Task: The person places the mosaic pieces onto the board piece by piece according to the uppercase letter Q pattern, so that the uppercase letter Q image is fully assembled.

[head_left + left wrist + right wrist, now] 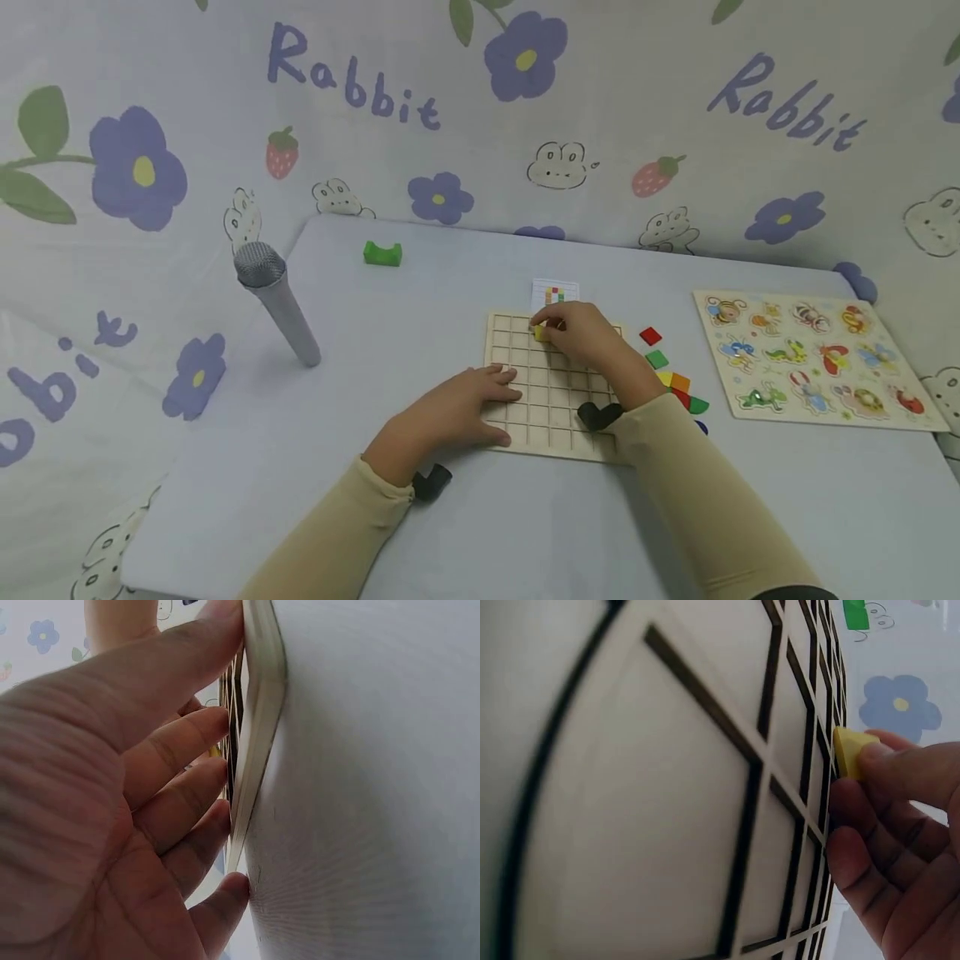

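Observation:
A wooden grid board point(540, 417) lies flat on the white table. My right hand point(583, 332) pinches a small yellow block point(852, 750) between thumb and fingers, over the board's far rows. In the right wrist view the block meets the grid surface. My left hand point(468, 406) rests on the board's left edge with straight, spread fingers, and in the left wrist view its fingertips point(217, 769) touch the board's side and top. Just beyond the board lies a pattern card point(556, 292) printed with coloured squares, partly hidden by the right hand.
Right of the board lie loose coloured blocks, among them a red one point(650, 336) and a green one point(657, 359). An insect puzzle board point(817, 358) sits at the far right. At left are a grey microphone point(281, 304) and a green notched block point(382, 254).

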Action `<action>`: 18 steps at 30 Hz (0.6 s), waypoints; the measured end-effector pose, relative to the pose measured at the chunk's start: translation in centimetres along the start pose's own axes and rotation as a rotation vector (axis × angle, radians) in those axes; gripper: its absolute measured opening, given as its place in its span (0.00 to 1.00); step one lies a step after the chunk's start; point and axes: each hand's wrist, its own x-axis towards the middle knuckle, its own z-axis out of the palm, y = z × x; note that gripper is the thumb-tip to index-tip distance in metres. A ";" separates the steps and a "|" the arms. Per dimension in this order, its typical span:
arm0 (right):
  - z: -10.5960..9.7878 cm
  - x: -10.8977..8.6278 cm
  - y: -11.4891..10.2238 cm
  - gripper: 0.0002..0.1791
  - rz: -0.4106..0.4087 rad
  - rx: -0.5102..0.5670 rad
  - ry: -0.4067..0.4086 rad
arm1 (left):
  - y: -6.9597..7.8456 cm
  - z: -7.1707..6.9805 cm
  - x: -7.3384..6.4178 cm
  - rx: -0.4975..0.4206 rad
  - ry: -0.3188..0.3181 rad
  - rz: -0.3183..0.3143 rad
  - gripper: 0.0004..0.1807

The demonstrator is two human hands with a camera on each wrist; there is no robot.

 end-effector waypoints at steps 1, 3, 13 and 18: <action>0.1 0.0 0.1 0.14 -0.004 0.002 -0.001 | 0.0 0.0 0.0 0.002 0.000 -0.004 0.39; 0.1 0.0 0.2 0.15 -0.013 0.002 -0.008 | 0.1 -0.1 -0.1 0.009 0.000 -0.008 0.39; -0.3 0.1 -0.1 0.14 -0.096 -0.030 -0.018 | 0.1 -0.2 -0.3 0.006 0.004 0.007 0.39; -1.1 0.6 -0.3 0.13 -0.159 -0.061 -0.056 | 0.1 -0.2 -0.3 -0.013 0.005 0.009 0.39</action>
